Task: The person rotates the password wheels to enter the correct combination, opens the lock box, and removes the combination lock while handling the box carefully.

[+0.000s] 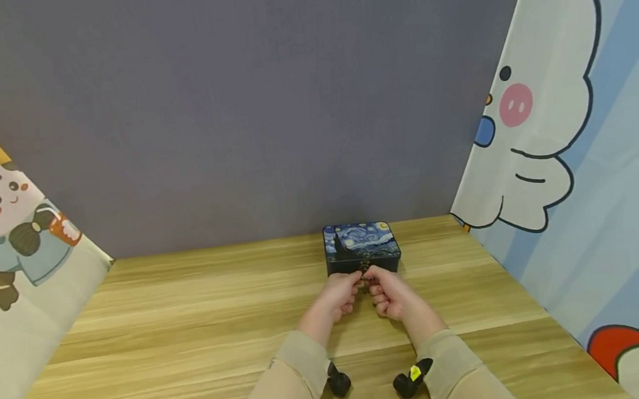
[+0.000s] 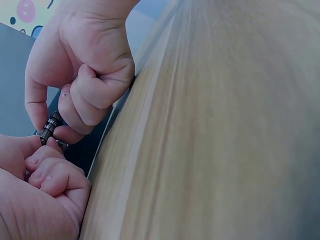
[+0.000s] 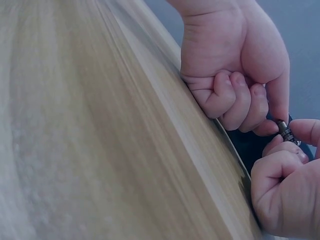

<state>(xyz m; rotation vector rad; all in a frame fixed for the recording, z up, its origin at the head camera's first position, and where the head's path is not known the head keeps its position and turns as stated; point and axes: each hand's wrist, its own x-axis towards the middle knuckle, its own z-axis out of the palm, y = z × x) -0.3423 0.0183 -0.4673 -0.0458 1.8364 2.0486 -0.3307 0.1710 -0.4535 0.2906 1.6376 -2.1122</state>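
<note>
A dark box (image 1: 361, 246) with a starry-night painting on its lid stands closed at the back of the table. Between the two hands, at the box's front, is a small bronze combination padlock (image 2: 50, 126) with ringed dials. My left hand (image 1: 339, 293) pinches one end of it with thumb and forefinger. From the other side, my right hand (image 1: 390, 291) pinches the opposite end; its other fingers are curled in. The right wrist view shows the padlock (image 3: 286, 131) between both sets of fingertips. Fingers partly hide the lock and the clasp (image 1: 364, 264).
The wood-grain table (image 1: 194, 337) stretches out around the box. A grey panel (image 1: 265, 103) rises behind it, close to the box. Printed cartoon sheets flank the table on the left (image 1: 20, 301) and right (image 1: 598, 251). Small black cameras (image 1: 339, 384) are strapped at both wrists.
</note>
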